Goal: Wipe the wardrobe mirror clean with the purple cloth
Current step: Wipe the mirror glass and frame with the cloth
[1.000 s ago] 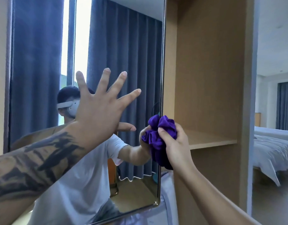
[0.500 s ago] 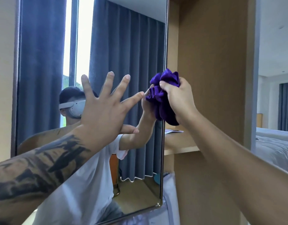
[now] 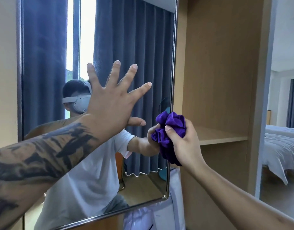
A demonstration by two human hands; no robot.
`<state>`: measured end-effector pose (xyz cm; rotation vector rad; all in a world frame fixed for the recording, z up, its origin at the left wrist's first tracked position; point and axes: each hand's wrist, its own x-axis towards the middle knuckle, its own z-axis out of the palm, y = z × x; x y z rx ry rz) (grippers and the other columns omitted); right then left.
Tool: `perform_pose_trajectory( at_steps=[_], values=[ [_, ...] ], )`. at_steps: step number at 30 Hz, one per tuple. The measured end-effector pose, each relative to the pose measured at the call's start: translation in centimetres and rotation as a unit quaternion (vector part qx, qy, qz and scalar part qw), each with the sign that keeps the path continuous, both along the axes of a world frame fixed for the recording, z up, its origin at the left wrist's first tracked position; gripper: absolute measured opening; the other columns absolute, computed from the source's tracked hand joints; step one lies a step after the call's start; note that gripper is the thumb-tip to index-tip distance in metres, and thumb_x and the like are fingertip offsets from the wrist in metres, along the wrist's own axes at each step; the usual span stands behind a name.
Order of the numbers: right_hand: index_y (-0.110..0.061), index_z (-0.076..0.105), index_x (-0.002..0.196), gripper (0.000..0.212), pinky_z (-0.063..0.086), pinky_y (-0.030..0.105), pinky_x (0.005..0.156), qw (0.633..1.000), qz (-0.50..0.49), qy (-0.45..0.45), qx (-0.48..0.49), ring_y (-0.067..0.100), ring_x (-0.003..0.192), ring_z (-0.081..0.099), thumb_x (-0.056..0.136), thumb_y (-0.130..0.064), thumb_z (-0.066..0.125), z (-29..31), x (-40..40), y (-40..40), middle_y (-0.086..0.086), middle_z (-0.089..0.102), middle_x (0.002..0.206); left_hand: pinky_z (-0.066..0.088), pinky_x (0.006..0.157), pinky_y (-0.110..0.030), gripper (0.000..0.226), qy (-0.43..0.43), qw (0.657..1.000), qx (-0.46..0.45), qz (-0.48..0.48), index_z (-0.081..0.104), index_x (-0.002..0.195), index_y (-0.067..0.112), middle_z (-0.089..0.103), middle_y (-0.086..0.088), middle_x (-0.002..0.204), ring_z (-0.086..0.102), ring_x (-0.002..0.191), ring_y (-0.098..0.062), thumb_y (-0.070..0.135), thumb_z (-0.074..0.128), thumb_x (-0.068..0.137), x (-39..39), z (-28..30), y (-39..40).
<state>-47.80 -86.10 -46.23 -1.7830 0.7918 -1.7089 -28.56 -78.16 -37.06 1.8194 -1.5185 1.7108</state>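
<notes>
The purple cloth is crumpled into a ball and sits at about 4 o'clock from the middle of the view, pressed against the right edge strip of the wardrobe mirror, low on that edge. The right hand has a clenched grip on the cloth: the thumb lies across the front folds and the other fingers wrap around behind, so that part of the cloth bulges above the hand and part hangs below the palm. In the glass just beside it, at 9 o'clock from the cloth, the reflected hand and cloth meet the real ones. The left hand is raised near the centre of the mirror with its grip released, all five fingers spread wide and pointing up to about 12 and 1 o'clock; whether the palm touches the glass I cannot tell. Its forearm, with dark tattoo marks, enters from 8 o'clock. The mirror has a thin metal frame with a rounded lower right corner, and it reflects a person in a white shirt, dark blue curtains and a bright window gap. At 3 o'clock from the cloth is the open wooden wardrobe with a bare shelf. Further to 3 o'clock, at the right border, a bed with white bedding is visible.
</notes>
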Motion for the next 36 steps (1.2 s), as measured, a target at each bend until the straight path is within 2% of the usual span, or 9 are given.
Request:
perform_pose_trajectory(
  at_steps=[5, 8, 11, 16, 20, 23, 27, 33, 36],
  values=[
    [-0.025, 0.063, 0.119, 0.025, 0.054, 0.028, 0.089, 0.999, 0.012, -0.044, -0.006, 0.0, 0.093, 0.07, 0.097, -0.031, 0.071, 5.1, 0.5, -0.4, -0.009, 0.073, 0.106, 0.009, 0.108, -0.085, 0.105, 0.003, 1.0, 0.004, -0.004, -0.006, 0.16, 0.05, -0.013, -0.008, 0.173, -0.006, 0.158, -0.044, 0.098, 0.022, 0.071, 0.0, -0.1, 0.0],
    [-0.028, 0.062, 0.114, 0.025, 0.056, 0.038, 0.098, 0.996, -0.005, -0.073, -0.04, 0.01, 0.1, 0.072, 0.092, -0.034, 0.07, 10.4, 1.3, -0.7, -0.008, 0.074, 0.108, 0.008, 0.109, -0.086, 0.105, 0.004, 1.0, 0.006, -0.003, -0.008, 0.16, 0.051, -0.016, -0.008, 0.173, -0.008, 0.158, -0.044, 0.098, 0.021, 0.071, 0.0, -0.1, 0.1],
    [-0.021, 0.065, 0.112, 0.033, 0.058, 0.045, 0.098, 0.995, -0.005, -0.082, -0.063, 0.016, 0.096, 0.075, 0.082, -0.034, 0.07, 15.2, 1.6, -1.0, -0.003, 0.077, 0.104, 0.007, 0.108, -0.086, 0.104, 0.005, 1.0, 0.013, 0.004, -0.011, 0.159, 0.051, -0.018, -0.008, 0.172, -0.01, 0.157, -0.044, 0.098, 0.022, 0.073, -0.1, -0.1, 0.1],
    [-0.018, 0.067, 0.112, 0.039, 0.058, 0.049, 0.097, 0.996, 0.005, -0.08, -0.045, 0.021, 0.096, 0.076, 0.076, -0.033, 0.071, 14.1, 1.2, -1.0, 0.001, 0.078, 0.103, 0.006, 0.108, -0.086, 0.105, 0.008, 1.0, 0.008, -0.007, -0.007, 0.16, 0.051, -0.016, -0.007, 0.173, -0.008, 0.158, -0.044, 0.098, 0.024, 0.071, 0.0, -0.1, 0.1],
    [-0.026, 0.066, 0.114, 0.035, 0.058, 0.045, 0.097, 0.998, 0.011, -0.064, 0.006, 0.014, 0.097, 0.074, 0.08, -0.033, 0.072, 7.4, 1.1, -0.2, -0.005, 0.076, 0.104, 0.006, 0.108, -0.086, 0.106, 0.011, 1.0, 0.006, -0.01, -0.005, 0.16, 0.051, -0.014, -0.008, 0.173, -0.007, 0.157, -0.044, 0.098, 0.024, 0.071, 0.1, -0.1, 0.0],
    [-0.031, 0.063, 0.115, 0.028, 0.054, 0.033, 0.091, 0.999, 0.015, -0.044, 0.022, 0.002, 0.093, 0.07, 0.091, -0.023, 0.075, 3.1, 0.4, 0.3, -0.009, 0.073, 0.106, 0.008, 0.108, -0.086, 0.106, 0.007, 1.0, 0.006, -0.002, -0.007, 0.16, 0.05, -0.014, -0.009, 0.173, -0.007, 0.157, -0.045, 0.098, 0.023, 0.071, -0.1, -0.1, 0.2],
    [-0.035, 0.059, 0.115, 0.033, 0.049, 0.02, 0.08, 0.999, 0.029, -0.021, 0.026, -0.008, 0.092, 0.067, 0.094, -0.014, 0.072, 0.6, 0.1, 0.9, -0.014, 0.072, 0.103, 0.009, 0.109, -0.085, 0.106, 0.014, 1.0, 0.013, -0.003, -0.007, 0.16, 0.05, -0.015, -0.008, 0.173, -0.007, 0.158, -0.043, 0.099, 0.025, 0.071, -0.3, 0.1, 0.4],
    [-0.024, 0.063, 0.117, 0.027, 0.048, 0.009, 0.066, 0.996, 0.039, -0.078, 0.007, -0.007, 0.081, 0.068, 0.095, -0.011, 0.069, 5.7, 0.5, 0.5, -0.011, 0.072, 0.099, 0.016, 0.111, -0.079, 0.092, 0.014, 1.0, 0.0, -0.024, 0.021, 0.154, 0.056, 0.02, -0.001, 0.164, 0.023, 0.149, -0.033, 0.098, 0.035, 0.073, -0.6, 2.4, 1.2],
    [-0.028, 0.063, 0.113, 0.024, 0.053, 0.021, 0.077, 0.994, 0.046, -0.099, -0.008, -0.002, 0.083, 0.071, 0.094, -0.015, 0.069, 10.1, 0.8, 0.5, -0.011, 0.074, 0.098, 0.017, 0.11, -0.081, 0.093, 0.02, 0.999, -0.021, -0.043, 0.029, 0.154, 0.052, 0.028, -0.003, 0.16, 0.029, 0.146, -0.035, 0.095, 0.042, 0.072, -0.7, 4.5, 1.0]
  ],
)
